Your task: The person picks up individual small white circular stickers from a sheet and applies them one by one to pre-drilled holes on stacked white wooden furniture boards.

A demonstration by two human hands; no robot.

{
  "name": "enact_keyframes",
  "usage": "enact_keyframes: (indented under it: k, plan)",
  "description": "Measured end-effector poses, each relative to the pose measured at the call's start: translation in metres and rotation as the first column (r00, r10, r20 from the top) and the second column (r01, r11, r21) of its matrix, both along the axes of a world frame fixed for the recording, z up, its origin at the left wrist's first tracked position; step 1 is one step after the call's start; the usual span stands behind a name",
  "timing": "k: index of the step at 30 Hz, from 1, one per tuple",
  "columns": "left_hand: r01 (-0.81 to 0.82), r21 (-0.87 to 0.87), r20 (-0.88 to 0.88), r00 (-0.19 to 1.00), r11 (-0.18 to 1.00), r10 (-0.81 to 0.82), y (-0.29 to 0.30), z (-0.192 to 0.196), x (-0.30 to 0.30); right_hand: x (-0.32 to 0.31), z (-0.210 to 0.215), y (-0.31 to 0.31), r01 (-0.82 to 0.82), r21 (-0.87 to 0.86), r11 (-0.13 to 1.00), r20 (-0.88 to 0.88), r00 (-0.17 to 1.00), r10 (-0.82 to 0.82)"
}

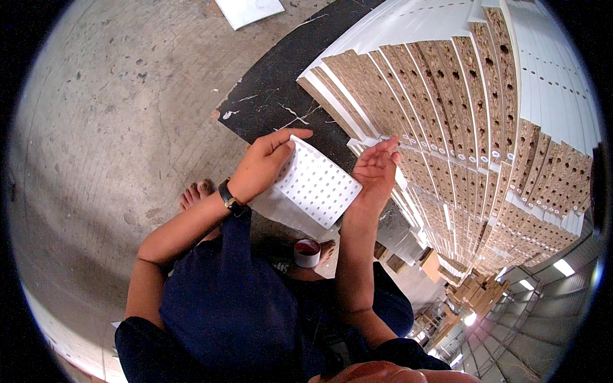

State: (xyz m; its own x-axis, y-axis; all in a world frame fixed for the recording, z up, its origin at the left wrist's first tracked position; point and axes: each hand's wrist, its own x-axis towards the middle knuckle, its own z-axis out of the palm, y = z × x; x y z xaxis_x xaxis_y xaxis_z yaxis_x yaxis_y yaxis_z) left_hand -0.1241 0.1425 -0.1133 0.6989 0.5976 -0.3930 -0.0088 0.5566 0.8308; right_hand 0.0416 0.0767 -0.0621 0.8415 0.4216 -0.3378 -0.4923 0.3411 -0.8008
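Note:
My left hand (262,165) pinches the upper left corner of a white sheet of small round labels (319,185), each with a tiny dark print. Pale, see-through backing hangs below the sheet's left part. To the right of the sheet, my right hand (373,175) is palm up with its fingers loosely curled and apart, close to a stack of white-faced particle board panels (440,70). Its wrist is beside the sheet's right corner. Small round white labels sit in a row along several panel edges. Whether a label sticks to a right fingertip is too small to tell.
A roll of tape (307,253) lies by my right foot. Under the stack is a black marble-patterned board (268,96) with a chipped corner. A white panel (249,11) lies on the concrete floor (128,108) farther off. Cardboard boxes (476,290) are piled at lower right.

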Motion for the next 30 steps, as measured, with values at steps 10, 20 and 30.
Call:
enact_keyframes:
  k: [10, 20, 30]
  plan:
    - [-0.032, 0.013, 0.078, 0.996, 0.999, 0.031, 0.001, -0.005, 0.003, 0.004, -0.005, -0.009, -0.104, -0.132, 0.986, 0.203, 0.97, 0.13]
    - [-0.004, 0.051, 0.063, 0.998, 0.999, 0.001, -0.002, -0.005, 0.004, 0.002, 0.01, -0.008, -0.093, -0.042, 0.995, 0.321, 0.942, 0.102]
    - [0.002, 0.052, 0.032, 0.999, 0.999, -0.004, -0.006, 0.0, 0.007, -0.007, 0.003, -0.009, 0.138, -0.571, 0.809, 0.776, 0.414, 0.477]
